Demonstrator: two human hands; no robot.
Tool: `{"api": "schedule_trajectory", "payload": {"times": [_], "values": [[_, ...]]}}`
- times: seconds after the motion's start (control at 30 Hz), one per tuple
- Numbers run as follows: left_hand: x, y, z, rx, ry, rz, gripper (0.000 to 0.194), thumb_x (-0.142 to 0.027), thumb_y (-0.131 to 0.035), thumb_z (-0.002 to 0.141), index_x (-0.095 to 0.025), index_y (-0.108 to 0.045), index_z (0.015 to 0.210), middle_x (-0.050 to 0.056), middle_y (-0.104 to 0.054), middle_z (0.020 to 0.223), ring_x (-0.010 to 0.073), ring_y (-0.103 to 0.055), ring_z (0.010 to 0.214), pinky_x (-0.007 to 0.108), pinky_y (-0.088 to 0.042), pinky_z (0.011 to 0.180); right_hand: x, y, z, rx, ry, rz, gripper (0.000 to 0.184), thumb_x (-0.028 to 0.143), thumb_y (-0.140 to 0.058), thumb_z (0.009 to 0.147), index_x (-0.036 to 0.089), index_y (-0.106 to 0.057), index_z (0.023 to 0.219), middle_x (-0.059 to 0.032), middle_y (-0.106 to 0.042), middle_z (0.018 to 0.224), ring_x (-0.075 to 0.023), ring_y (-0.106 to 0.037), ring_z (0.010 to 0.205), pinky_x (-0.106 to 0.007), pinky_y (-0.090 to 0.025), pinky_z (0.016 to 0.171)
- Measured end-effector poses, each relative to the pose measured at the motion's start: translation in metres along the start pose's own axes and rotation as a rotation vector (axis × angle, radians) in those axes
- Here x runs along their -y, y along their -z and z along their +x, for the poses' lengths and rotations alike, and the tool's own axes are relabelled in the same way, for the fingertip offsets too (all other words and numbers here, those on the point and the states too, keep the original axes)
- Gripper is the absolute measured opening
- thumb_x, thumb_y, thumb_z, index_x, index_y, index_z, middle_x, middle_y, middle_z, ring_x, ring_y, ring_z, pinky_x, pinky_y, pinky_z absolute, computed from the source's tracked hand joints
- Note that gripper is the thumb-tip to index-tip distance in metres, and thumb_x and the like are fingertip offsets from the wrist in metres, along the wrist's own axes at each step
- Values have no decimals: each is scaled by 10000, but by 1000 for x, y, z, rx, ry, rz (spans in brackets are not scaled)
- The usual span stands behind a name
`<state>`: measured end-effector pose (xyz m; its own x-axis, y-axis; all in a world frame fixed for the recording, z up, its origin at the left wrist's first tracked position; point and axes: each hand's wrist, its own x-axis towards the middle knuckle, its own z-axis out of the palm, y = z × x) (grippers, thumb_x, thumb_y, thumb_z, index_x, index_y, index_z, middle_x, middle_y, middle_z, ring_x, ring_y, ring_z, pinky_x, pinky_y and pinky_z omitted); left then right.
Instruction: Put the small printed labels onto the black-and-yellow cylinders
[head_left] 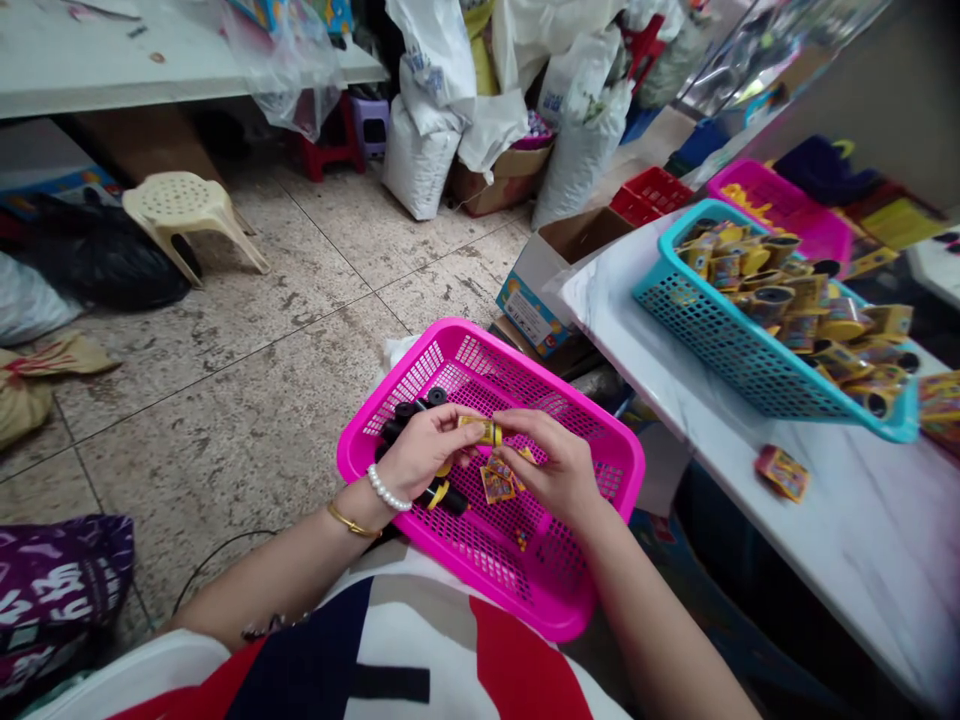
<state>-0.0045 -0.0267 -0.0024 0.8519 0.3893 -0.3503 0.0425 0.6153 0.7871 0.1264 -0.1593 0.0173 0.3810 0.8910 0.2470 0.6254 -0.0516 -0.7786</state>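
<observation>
A pink plastic basket [577,590] rests on my lap. Over it, my left hand [424,450] and my right hand [555,465] both pinch a small yellow-wrapped tube [481,430] between their fingertips. Several black tubes [412,410] lie in the basket's far left corner, and another black tube with a yellow end [444,496] lies under my left wrist. A loose printed sticker [496,484] lies on the basket floor below my hands.
A teal basket [720,345] full of wrapped yellow tubes stands on the white table [825,530] to the right, with one small printed packet [782,472] beside it. A magenta basket [780,205], cardboard boxes, sacks and a cream stool [187,210] stand on the tiled floor.
</observation>
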Motion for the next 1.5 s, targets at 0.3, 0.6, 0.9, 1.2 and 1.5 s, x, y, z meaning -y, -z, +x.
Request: {"api": "schedule_trajectory", "payload": {"times": [0.3, 0.6, 0.9, 1.2, 1.5], "values": [[0, -5, 0, 19, -41, 132, 296, -361, -728, 782, -159, -579, 938, -15, -610, 630, 90, -546, 514, 177, -437, 491, -12, -5, -1, 140, -475, 681, 366, 374, -746, 785, 266, -685, 1130, -31, -702, 915, -166, -653, 767, -326, -546, 746], [3, -3, 4, 132, 178, -103, 435, -493, -779, 707, -146, -551, 838, 16, -626, 619, 77, -534, 429, 149, -415, 388, -15, -3, -2, 33, -298, 636, 239, 368, -798, 734, 294, -751, 957, -62, -602, 1063, -221, -595, 1004, -374, -558, 815], [4, -8, 3, 34, 243, -12, 483, -585, -756, 678, -153, -565, 776, -7, -580, 491, 69, -441, 309, 127, -295, 269, -17, -9, -4, -16, -355, 658, 171, 366, -805, 710, 278, -769, 851, -54, -625, 953, -178, -617, 782, -304, -567, 607], [10, -3, 5, -20, 262, -72, 425, -516, -773, 697, -146, -593, 801, -15, -581, 488, 78, -451, 311, 135, -315, 280, -10, -15, 2, -74, -260, 640, 261, 423, -819, 681, 312, -767, 911, -41, -637, 1015, -187, -623, 824, -322, -561, 683], [8, -7, 9, 11, 242, -136, 427, -477, -824, 638, -137, -599, 765, -15, -579, 536, 65, -480, 373, 131, -338, 326, -21, -14, -11, -66, -287, 754, 160, 324, -780, 746, 299, -740, 900, -37, -583, 990, -186, -604, 829, -313, -571, 602]]}}
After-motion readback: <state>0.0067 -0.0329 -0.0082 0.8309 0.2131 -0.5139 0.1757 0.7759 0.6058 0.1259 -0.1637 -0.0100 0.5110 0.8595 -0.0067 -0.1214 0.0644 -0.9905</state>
